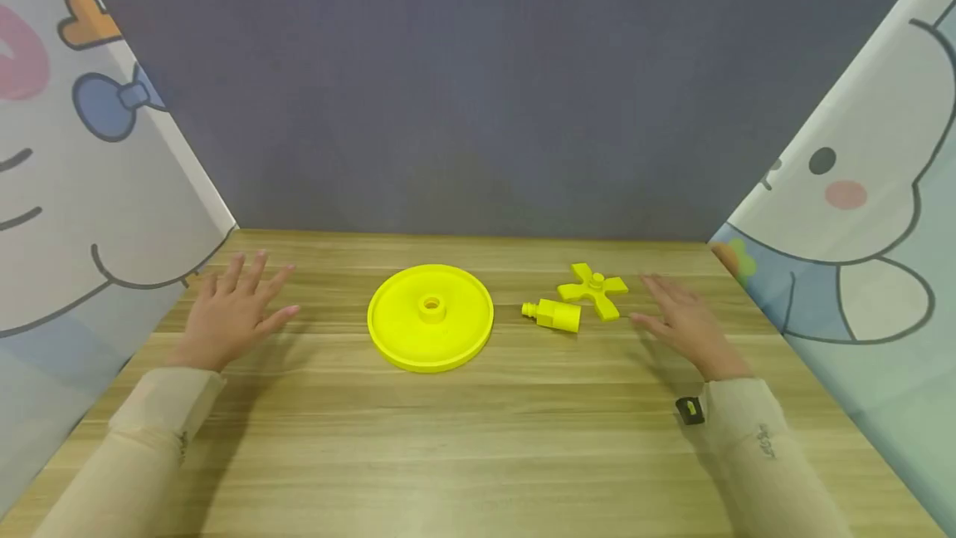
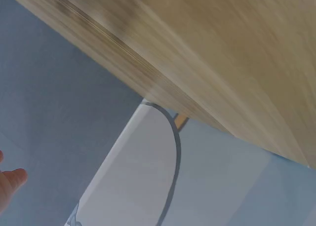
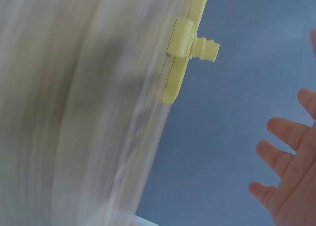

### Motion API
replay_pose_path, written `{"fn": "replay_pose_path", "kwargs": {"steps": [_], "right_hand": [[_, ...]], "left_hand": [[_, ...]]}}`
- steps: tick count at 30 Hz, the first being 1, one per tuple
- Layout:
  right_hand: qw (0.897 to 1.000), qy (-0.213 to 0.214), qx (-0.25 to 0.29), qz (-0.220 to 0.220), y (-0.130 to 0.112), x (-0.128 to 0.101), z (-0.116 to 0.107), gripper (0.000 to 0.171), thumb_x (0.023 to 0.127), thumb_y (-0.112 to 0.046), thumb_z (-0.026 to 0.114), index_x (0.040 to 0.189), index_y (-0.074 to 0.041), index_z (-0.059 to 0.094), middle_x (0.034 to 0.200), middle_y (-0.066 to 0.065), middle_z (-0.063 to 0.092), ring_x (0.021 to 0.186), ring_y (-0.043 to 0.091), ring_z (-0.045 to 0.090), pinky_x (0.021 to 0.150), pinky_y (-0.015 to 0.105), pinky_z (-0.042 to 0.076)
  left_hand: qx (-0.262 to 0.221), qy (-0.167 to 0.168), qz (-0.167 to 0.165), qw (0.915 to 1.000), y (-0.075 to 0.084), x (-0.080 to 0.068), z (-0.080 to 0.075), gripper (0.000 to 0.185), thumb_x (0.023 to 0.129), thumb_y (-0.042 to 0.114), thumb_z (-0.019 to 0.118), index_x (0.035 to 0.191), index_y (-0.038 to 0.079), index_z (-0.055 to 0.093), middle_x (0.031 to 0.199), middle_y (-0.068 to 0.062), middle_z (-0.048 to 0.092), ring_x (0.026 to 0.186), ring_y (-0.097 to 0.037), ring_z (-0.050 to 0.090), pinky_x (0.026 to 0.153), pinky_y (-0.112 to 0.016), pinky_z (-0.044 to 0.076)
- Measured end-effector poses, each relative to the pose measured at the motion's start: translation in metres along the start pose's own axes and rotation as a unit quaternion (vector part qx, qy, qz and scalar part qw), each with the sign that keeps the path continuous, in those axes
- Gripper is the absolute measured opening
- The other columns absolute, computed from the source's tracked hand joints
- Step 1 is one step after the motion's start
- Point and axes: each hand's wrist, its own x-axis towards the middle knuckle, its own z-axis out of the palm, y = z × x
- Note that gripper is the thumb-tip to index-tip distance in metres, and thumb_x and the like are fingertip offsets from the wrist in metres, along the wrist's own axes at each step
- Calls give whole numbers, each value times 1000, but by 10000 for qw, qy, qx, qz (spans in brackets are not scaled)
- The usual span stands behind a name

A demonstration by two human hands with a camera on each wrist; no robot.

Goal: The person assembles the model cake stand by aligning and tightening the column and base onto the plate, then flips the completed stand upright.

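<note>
Over the left part of the table, my left hand (image 1: pixel 231 310) is spread palm down and holds nothing. My right hand (image 1: pixel 687 322) hovers at the right side with its fingers extended, likewise holding nothing; the right wrist view shows those fingers (image 3: pixel 284 159) splayed. Nearest to it lies a flat yellow four-armed piece (image 1: pixel 595 291) with a round stub in its middle. Just left of that, a short yellow post (image 1: pixel 558 315) lies on its side, its narrow ridged end pointing left. A round yellow dish (image 1: pixel 403 339) with a raised rim and a hollow central socket sits near the middle.
All the pieces lie on a wood-grain table (image 1: pixel 448 455). A dark grey panel (image 1: pixel 463 90) stands along its back edge. Cartoon-printed panels flank it on the left (image 1: pixel 67 247) and right (image 1: pixel 859 289). A small black fitting (image 1: pixel 690 411) shows beside the right cuff.
</note>
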Motion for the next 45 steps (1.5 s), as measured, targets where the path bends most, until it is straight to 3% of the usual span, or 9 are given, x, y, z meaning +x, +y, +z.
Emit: {"fn": "replay_pose_path", "kwargs": {"steps": [10, 17, 22, 31, 41, 45], "right_hand": [[9980, 285, 338, -452, -14, 18, 12, 65, 88, -23, 70, 137, 10, 42, 135, 32, 46, 122, 51, 42, 101, 65, 28], [9961, -97, 863, -126, -24, 20, 14, 69, 84, -18, 74, 138, 10, 41, 132, 36, 46, 119, 52, 45, 98, 63, 35], [9970, -175, 723, -234, -30, 23, 14, 68, 82, -16, 76, 137, 10, 43, 128, 37, 50, 114, 52, 50, 94, 62, 40], [9940, -702, 828, -153, -46, 38, 20, 67, 85, -22, 73, 138, 7, 44, 134, 34, 47, 120, 51, 46, 97, 61, 38], [9924, -860, 878, -68, -46, 42, 32, 67, 86, -23, 73, 140, 4, 44, 134, 33, 47, 119, 49, 48, 97, 60, 39], [9915, -926, 914, -59, -49, 43, 36, 66, 86, -24, 73, 139, 3, 45, 136, 32, 46, 121, 48, 46, 99, 60, 37]], "left_hand": [[-46, -42, 140, 9999, 8, 10, 3, 65, 97, 53, 43, 148, 14, 33, 151, -30, 21, 137, -53, 14, 99, -73, 20], [39, -101, 333, 9994, 21, 18, 7, 64, 95, 50, 51, 143, 9, 41, 149, -30, 26, 134, -53, 21, 99, -72, 23], [-84, -245, 376, 9990, 29, 21, 9, 65, 95, 48, 52, 143, 8, 41, 150, -29, 25, 135, -52, 21, 100, -71, 23], [-462, -936, 541, 9931, 40, 26, 15, 68, 96, 51, 49, 145, 6, 40, 152, -29, 21, 138, -51, 15, 102, -71, 20], [-634, -863, 902, 9902, 57, 30, 26, 65, 96, 47, 51, 146, 7, 39, 152, -26, 25, 137, -50, 20, 102, -70, 23], [-613, -1036, 862, 9890, 63, 32, 29, 67, 96, 49, 50, 147, 7, 38, 152, -25, 25, 137, -48, 22, 103, -69, 22]]}}
